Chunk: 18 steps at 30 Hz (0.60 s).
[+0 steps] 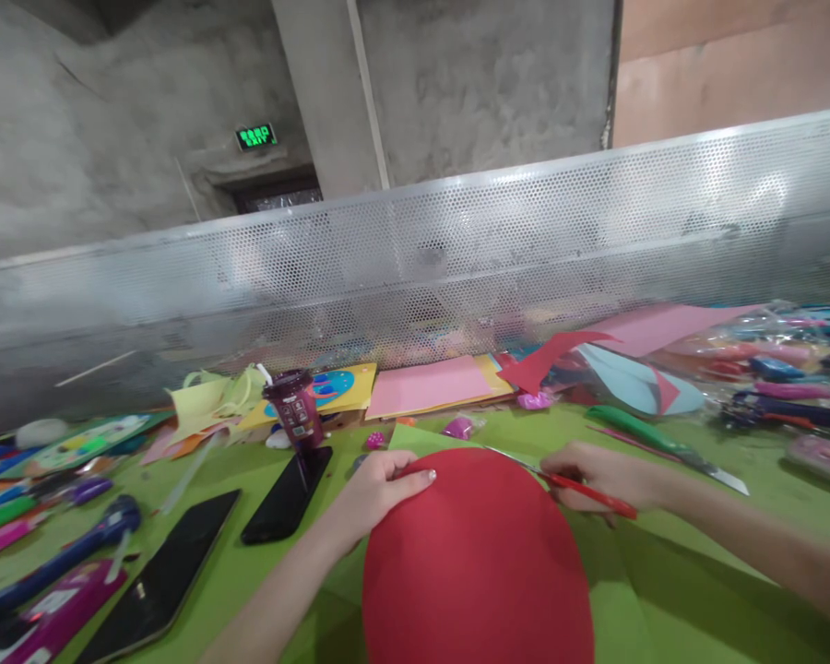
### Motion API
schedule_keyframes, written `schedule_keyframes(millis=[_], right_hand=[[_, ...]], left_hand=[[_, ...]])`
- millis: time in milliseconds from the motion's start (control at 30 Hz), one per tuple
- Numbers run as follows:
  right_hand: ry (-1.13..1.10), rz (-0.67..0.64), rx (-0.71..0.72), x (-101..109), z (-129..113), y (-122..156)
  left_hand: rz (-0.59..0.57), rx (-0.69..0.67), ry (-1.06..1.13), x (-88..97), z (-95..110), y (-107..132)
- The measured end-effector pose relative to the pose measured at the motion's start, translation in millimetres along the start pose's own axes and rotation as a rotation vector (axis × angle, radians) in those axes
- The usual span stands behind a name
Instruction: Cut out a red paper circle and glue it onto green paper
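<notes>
A large rounded red paper sheet (480, 563) lies on a green sheet (636, 590) in front of me. My left hand (377, 493) pinches the red paper's far left edge, fingers closed on it. My right hand (605, 475) grips red-handled scissors (560, 480), whose blades reach toward the red paper's top right edge.
Two dark phones (287, 493) (162, 576) lie left of the red paper beside a dark purple cup (294, 410). Markers and tools (55, 553) crowd the left edge. Pink and yellow paper sheets (432, 383), a green-handled knife (664, 447) and packets lie behind. A perforated metal panel (456, 249) backs the table.
</notes>
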State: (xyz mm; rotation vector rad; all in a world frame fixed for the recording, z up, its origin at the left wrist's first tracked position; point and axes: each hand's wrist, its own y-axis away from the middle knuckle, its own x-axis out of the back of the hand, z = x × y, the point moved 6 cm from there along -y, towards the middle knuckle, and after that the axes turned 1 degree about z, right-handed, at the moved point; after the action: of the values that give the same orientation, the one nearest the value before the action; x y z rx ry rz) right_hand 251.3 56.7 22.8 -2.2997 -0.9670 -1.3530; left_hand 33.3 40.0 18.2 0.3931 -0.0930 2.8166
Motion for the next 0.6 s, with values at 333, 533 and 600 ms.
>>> schedule_keyframes(millis=[333,533,600], right_hand=[[-0.004,-0.001,-0.012,0.4,1.0,-1.4],[0.001,0.023,0.014,1.9,2.6,-0.6],[-0.015,0.01,0.015,1.4,2.5,0.2]], left_hand=[[0.013,0.002,-0.029,0.4,1.6,-0.1],[-0.006,0.003,-0.033,-0.8,1.7,1.2],[-0.013,0.015,-0.033,-1.6,1.2,1.4]])
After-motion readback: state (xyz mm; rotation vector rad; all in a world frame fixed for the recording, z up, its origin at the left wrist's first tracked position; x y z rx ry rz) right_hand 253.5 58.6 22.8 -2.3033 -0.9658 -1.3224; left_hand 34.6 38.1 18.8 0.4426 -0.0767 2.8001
